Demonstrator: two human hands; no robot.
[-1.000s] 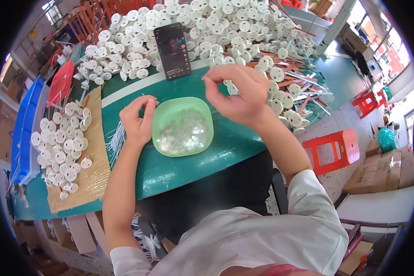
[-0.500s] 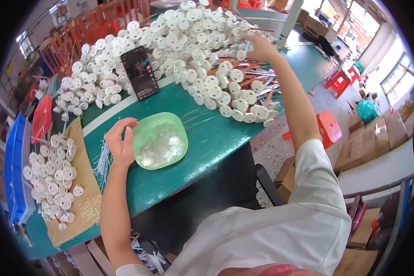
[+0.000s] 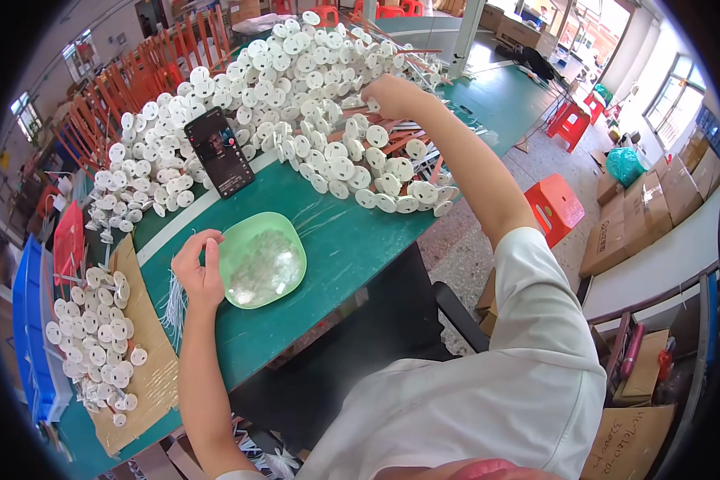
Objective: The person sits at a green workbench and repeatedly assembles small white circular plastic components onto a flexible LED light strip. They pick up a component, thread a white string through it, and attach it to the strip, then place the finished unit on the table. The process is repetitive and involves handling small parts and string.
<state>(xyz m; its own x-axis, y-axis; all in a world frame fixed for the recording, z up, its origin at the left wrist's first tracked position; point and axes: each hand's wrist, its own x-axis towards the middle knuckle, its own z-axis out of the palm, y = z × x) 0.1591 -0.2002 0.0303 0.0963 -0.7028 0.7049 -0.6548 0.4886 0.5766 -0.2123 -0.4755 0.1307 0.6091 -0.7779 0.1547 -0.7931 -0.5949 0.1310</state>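
My right hand (image 3: pixel 394 98) reaches over the far pile of white discs (image 3: pixel 296 64), its fingers closed at a small white disc (image 3: pixel 374 104). Several discs in the pile have slots and stems, and flat reddish-brown strips (image 3: pixel 400 132) stick out among them. My left hand (image 3: pixel 200 262) is by the left rim of a light green bowl (image 3: pixel 294 280), fingers curled and thumb near the index fingertip. Whatever those fingers hold, if anything, is hidden. Small clear, shiny pieces (image 3: pixel 268 260) lie in the bowl. White strings (image 3: pixel 174 308) lie beside my left wrist.
A phone (image 3: pixel 220 152) leans against the pile. At the left, more white discs (image 3: pixel 96 336) lie on cardboard (image 3: pixel 156 384), beside a blue bin (image 3: pixel 36 336) and a red tray (image 3: pixel 68 236). A black chair (image 3: pixel 352 352) stands at the table's edge; a red stool (image 3: pixel 554 208) is to the right.
My right hand has moved left across the pile, with the small white disc still at its fingertips. My left hand stays by the bowl. The whole view has shifted slightly.
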